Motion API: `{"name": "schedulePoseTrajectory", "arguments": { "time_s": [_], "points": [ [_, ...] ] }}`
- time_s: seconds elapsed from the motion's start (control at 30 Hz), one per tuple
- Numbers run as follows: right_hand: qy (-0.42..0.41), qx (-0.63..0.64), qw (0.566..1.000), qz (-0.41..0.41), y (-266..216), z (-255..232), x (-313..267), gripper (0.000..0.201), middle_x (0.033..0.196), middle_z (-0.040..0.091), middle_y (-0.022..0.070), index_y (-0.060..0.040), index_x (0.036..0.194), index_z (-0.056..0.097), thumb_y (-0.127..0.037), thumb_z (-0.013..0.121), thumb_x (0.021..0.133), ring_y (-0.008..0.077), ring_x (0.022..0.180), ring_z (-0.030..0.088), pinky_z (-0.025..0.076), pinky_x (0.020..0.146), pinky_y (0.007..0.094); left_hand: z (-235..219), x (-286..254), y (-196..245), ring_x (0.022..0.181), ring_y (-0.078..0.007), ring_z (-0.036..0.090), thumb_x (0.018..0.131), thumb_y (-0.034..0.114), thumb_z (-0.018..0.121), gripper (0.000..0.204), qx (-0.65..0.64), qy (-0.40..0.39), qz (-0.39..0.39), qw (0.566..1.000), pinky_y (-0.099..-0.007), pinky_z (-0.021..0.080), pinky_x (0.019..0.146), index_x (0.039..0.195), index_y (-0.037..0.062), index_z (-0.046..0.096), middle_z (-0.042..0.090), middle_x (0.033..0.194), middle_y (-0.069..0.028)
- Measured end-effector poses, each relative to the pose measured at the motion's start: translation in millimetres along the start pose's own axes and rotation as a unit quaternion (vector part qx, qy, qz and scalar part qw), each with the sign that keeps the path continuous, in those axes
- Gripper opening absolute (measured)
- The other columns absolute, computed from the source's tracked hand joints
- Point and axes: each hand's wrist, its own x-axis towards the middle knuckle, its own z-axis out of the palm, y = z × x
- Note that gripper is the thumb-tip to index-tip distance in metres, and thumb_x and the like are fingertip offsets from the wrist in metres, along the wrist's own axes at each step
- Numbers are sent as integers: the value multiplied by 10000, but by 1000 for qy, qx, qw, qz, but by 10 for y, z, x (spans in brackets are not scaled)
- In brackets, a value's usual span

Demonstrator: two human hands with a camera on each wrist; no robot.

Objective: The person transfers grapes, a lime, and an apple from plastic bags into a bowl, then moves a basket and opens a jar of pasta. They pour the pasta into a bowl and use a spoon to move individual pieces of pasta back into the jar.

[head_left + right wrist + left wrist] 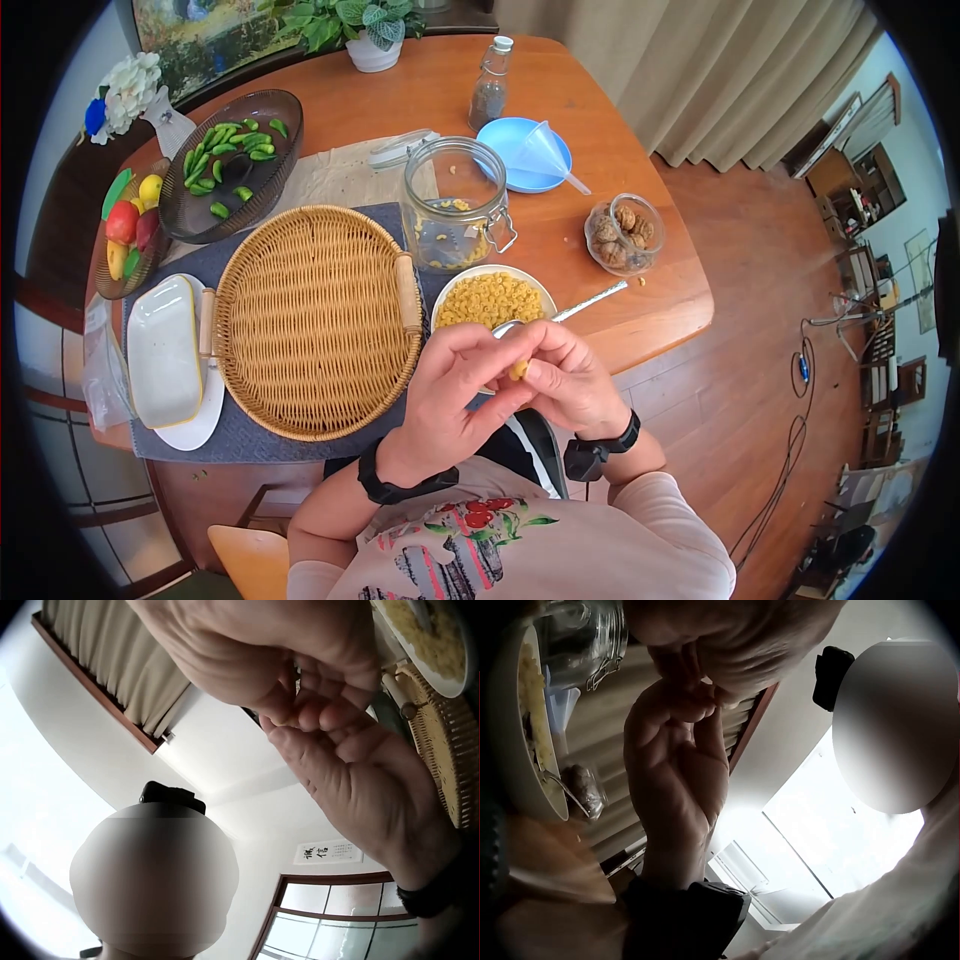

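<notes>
Both hands meet over the near edge of a white bowl point(547, 296) of yellow macaroni. My right hand point(578, 385) pinches a small yellow piece of macaroni point(519, 369) between thumb and fingers. Fingertips of my left hand point(450, 395) close on the same piece from the other side. In both wrist views the fingertips touch and mostly hide it. A metal spoon point(592, 299) rests in the bowl, its handle pointing right. Behind the bowl stands an open glass clip-top jar point(425, 225) with a little macaroni inside.
Left of the bowl lies a round wicker basket point(310, 320), with a white rectangular dish point(165, 350) beyond it. A glass jar of walnuts point(625, 235), a blue plate point(500, 130) with a funnel point(545, 155), a bottle point(489, 95) and a tray of green peppers point(285, 160) stand farther back.
</notes>
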Motion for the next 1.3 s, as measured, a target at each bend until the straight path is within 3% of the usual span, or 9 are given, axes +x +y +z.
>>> {"name": "schedulePoseTrajectory", "arguments": {
  "time_s": [0.23,0.37,0.43,0.57,0.83,0.97,1.03,1.17,1.3],
  "points": [
    [13,-246,955,-167,60,34,-29,133,959,494,52,-2,1004,492,6,501,872,115,872,516,426,803,247,6,-19,-20,743,-130,551,739,-4,670,208,-12,25,3,1000,-217,459,614,939,43,637,540,908,-70],
    [32,-198,963,-180,77,102,-31,129,954,494,59,4,989,495,28,503,862,114,873,517,443,779,239,1,-42,0,738,-125,558,740,-26,662,168,-20,30,-3,999,-216,461,604,893,34,629,556,912,-72],
    [37,-235,950,-202,70,113,-32,120,949,506,69,13,974,520,40,499,859,116,853,539,468,737,236,11,-46,47,759,-164,585,726,-66,647,182,-68,55,-54,995,-233,468,634,888,14,625,589,882,-89],
    [40,-293,936,-190,40,99,-65,129,939,525,77,22,969,545,51,510,848,126,832,566,488,712,242,14,-47,51,790,-155,581,736,-96,617,189,-127,72,-58,988,-232,473,659,897,3,605,582,904,-104],
    [25,-209,960,-183,78,39,3,129,921,535,82,22,933,540,66,560,813,125,822,577,511,720,252,29,-141,-5,867,-160,582,753,-132,572,206,-230,75,-91,966,-246,503,709,924,-16,575,568,977,-137],
    [30,-177,968,-175,94,55,15,149,902,530,75,15,933,523,66,575,803,120,812,571,514,718,251,15,-115,37,806,-155,575,790,-72,566,144,-201,68,-112,971,-258,521,662,910,5,542,560,943,-143],
    [35,-154,976,-150,100,59,8,168,896,518,69,10,949,511,59,579,804,120,795,568,518,709,252,27,-137,-13,819,-163,598,809,-81,551,137,-315,83,-135,936,-258,528,701,938,-34,560,574,965,-144],
    [58,-148,977,-146,98,93,4,170,904,509,69,9,947,531,54,593,795,123,782,570,518,700,248,39,-162,-57,797,-165,599,834,-37,545,101,-371,81,-185,906,-257,525,689,934,-33,560,576,954,-136],
    [38,-288,931,-223,98,38,3,178,927,501,72,6,949,563,49,610,782,125,785,568,520,677,238,66,-181,-60,780,-162,594,847,6,550,89,-441,87,-224,865,-259,522,670,929,-27,561,576,934,-124]
  ]
}}
